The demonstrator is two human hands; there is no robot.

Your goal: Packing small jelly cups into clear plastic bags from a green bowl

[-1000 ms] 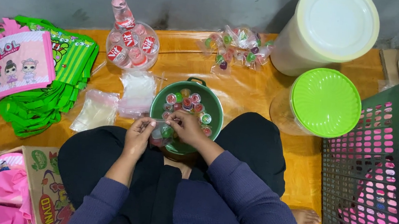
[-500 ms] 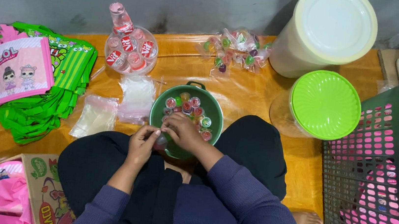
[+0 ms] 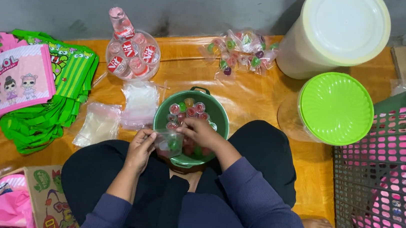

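Over the green bowl [image 3: 162, 120] of jelly cups [image 3: 190, 111], hands fill a small bag [image 3: 168, 143].

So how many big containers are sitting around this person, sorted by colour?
Green bowl holding small jelly cups, under both hands: 1
Tub with green lid: 1
Cream tub with pale lid: 1
Clear round tub with small bottles: 1
Grey-green basket: 1
Total: 5
The left hand holds a small clear bag; the right hand reaches into the bowl.

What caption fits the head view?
Left hand holds a small clear bag while right hand reaches into a green bowl of jelly cups.
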